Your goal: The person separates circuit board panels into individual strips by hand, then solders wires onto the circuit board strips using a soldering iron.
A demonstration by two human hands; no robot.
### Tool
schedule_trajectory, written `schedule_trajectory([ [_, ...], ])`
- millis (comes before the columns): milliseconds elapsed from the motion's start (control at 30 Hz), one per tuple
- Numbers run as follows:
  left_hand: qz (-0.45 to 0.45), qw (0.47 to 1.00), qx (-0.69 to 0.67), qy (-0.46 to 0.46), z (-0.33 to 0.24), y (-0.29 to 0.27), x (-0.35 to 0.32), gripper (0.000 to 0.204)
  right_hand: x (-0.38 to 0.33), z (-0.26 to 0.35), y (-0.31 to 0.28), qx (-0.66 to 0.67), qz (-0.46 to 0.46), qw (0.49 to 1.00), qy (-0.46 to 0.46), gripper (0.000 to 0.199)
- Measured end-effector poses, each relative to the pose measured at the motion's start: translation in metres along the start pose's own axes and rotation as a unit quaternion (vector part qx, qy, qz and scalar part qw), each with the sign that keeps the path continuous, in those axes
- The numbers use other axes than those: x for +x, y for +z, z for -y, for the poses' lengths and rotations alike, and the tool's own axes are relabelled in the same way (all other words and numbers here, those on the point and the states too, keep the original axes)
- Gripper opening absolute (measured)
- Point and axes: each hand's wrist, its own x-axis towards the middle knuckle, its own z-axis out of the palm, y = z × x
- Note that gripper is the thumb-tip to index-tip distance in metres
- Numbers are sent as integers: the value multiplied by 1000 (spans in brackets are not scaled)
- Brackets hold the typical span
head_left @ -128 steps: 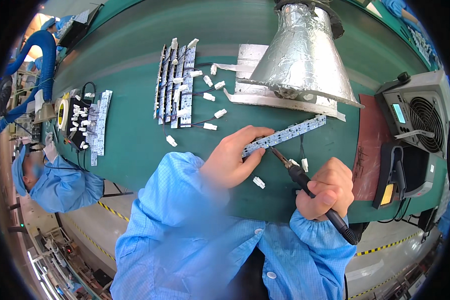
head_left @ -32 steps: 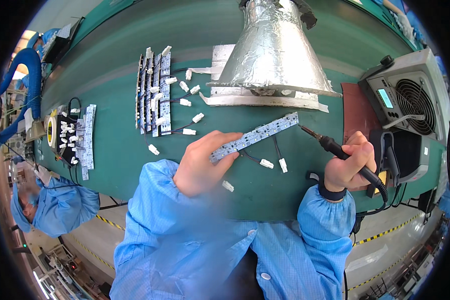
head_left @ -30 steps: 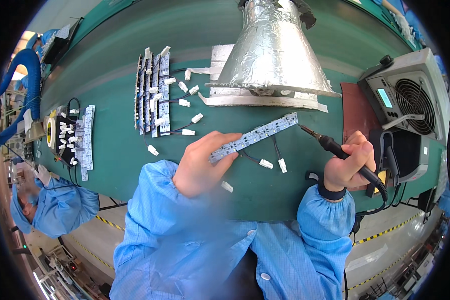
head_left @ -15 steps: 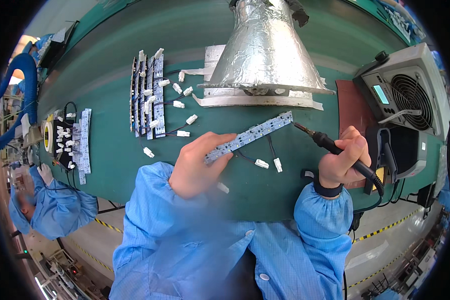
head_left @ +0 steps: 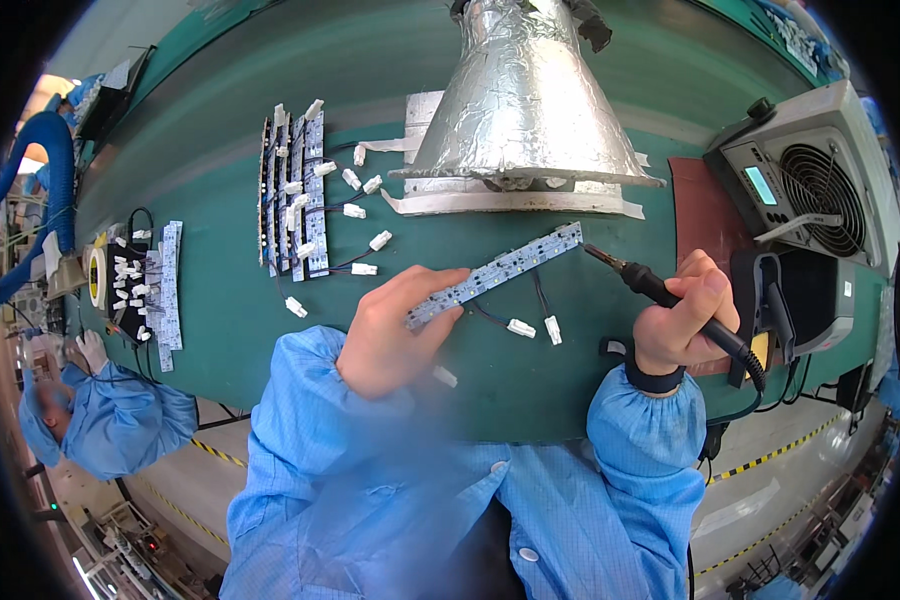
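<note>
My left hand [head_left: 395, 325] grips the near end of a narrow light-coloured circuit board strip [head_left: 510, 266], which slants up to the right over the green mat. Small dark parts dot its face. Dark wires run from its lower edge to white plug connectors [head_left: 521, 328]. In my right hand [head_left: 685, 320] is a soldering iron [head_left: 650, 285], held like a pen. Its tip points at the strip's far right end; whether the two touch I cannot tell. A dark band circles my right wrist.
A foil-covered hood [head_left: 530, 100] stands beyond the strip. More wired strips [head_left: 295, 200] lie at the left, with another stack [head_left: 168, 300] farther left. At right are a grey fan unit [head_left: 820, 180] and a black iron holder [head_left: 770, 300]. A co-worker [head_left: 110, 410] sits at far left.
Almost nothing differs. The whole scene has shifted very slightly in view; my hands keep the same hold on the strip and the iron.
</note>
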Motion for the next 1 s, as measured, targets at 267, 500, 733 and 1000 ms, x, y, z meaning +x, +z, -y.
schedule_trajectory([
  [267,-1,1000,16,17,3,-1,-1,36,20,-11,-9,31,-125,992,-8,44],
  [500,8,997,68,38,-9,-10,-11,37,23,-4,-3,11,-184,980,72,43],
  [733,-93,993,29,-73,-25,-60,-76,40,14,-15,-20,83,-137,985,62,40],
  [1000,-391,911,-99,-88,58,-116,-55,36,9,-6,-11,104,-93,989,58,41],
])
